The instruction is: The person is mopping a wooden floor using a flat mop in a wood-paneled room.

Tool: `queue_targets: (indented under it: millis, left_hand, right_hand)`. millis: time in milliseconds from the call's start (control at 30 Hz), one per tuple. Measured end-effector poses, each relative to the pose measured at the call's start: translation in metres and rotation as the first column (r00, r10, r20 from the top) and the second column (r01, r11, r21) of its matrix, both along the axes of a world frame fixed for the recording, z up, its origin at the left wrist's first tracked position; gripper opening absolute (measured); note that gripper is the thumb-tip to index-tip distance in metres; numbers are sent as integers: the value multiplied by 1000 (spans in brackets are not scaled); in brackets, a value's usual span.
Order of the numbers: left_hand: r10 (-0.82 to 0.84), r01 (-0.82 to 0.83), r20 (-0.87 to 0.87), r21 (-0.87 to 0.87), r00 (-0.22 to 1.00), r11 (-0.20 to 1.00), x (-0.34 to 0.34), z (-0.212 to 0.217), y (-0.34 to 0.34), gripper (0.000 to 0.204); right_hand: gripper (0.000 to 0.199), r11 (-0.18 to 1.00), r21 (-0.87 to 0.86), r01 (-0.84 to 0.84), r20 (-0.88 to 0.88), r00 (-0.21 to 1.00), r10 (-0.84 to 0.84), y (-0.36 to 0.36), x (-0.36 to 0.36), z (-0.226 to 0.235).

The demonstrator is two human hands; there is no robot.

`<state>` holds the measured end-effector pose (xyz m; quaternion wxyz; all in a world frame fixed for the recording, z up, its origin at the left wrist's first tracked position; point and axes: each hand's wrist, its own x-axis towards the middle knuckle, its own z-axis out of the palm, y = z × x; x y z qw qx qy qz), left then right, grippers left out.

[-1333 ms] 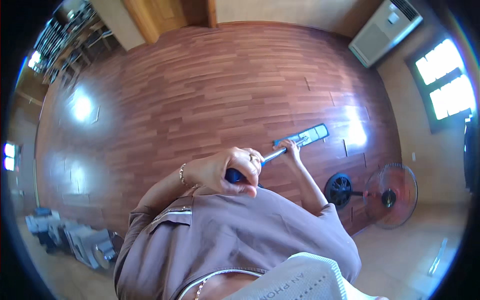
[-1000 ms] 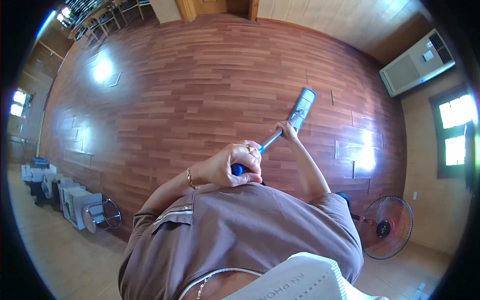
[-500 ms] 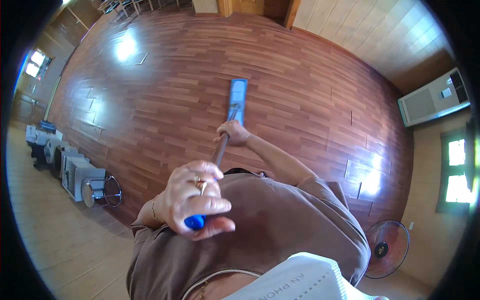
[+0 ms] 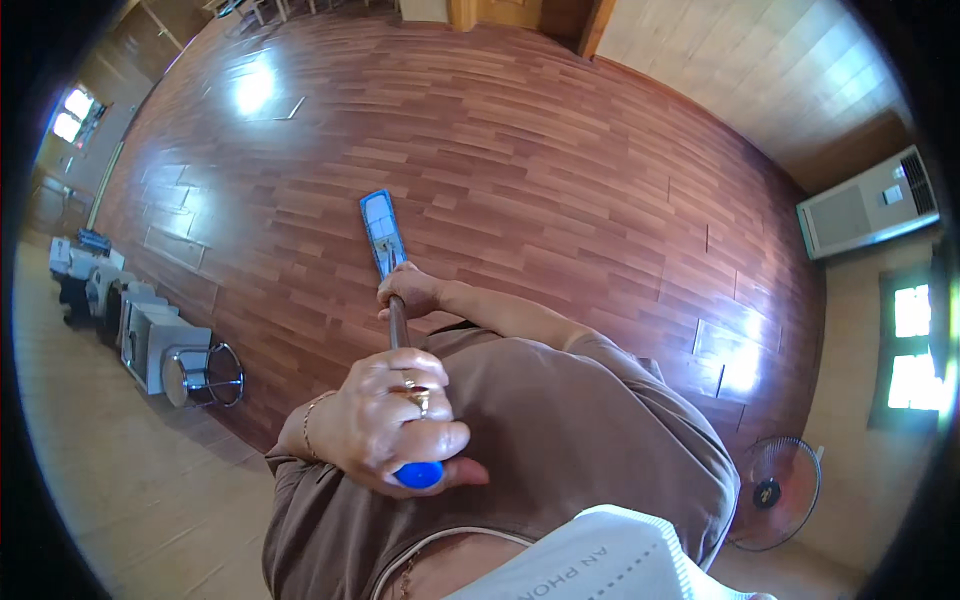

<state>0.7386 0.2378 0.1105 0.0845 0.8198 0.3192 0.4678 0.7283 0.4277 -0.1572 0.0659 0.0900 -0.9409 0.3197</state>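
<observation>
A flat mop (image 4: pixel 381 222) with a blue, rectangular head lies against the brown wood-plank floor, ahead of me and a little left of centre. Its brownish pole runs back toward my chest and ends in a blue cap. My left hand (image 4: pixel 392 425), with rings on its fingers, is closed round the top of the pole just above that cap. Lower down, close to the mop head, my right hand (image 4: pixel 412 291) wraps round the pole. Part of the pole is hidden behind my fingers.
On the left stand a round stool (image 4: pixel 203 375) with metal legs and a row of white and grey boxy items (image 4: pixel 160 345) along the wall. To the right are a standing fan (image 4: pixel 768 494) and a white air conditioner (image 4: pixel 868 203). Chair legs show at the far left.
The mop head has swung left and slightly nearer to me. My right hand has moved left with the pole, while my left hand has shifted a little right and down.
</observation>
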Motion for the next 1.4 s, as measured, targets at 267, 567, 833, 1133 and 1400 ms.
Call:
queue_targets:
  millis: [267, 567, 833, 1133, 1400]
  left_hand:
    - [-180, 167, 83, 146, 980, 975, -47, 42, -27, 40]
    - [-564, 573, 177, 1, 806, 819, -130, 81, -40, 33]
    - [-688, 732, 264, -123, 676, 671, -171, 97, 24, 25]
    - [-834, 726, 38, -515, 550, 455, -164, 103, 61, 12]
    - [-640, 552, 30, -539, 768, 636, -140, 64, 30, 17]
  right_hand:
    - [9, 967, -38, 251, -148, 956, -254, -9, 26, 46]
    - [31, 709, 27, 704, -201, 699, -686, -55, 78, 112]
    - [25, 173, -90, 981, -197, 153, -968, -88, 120, 146]
    - [26, -394, -572, 719, -15, -490, -871, -91, 131, 101]
    - [14, -104, -130, 986, -341, -143, -929, -46, 178, 75]
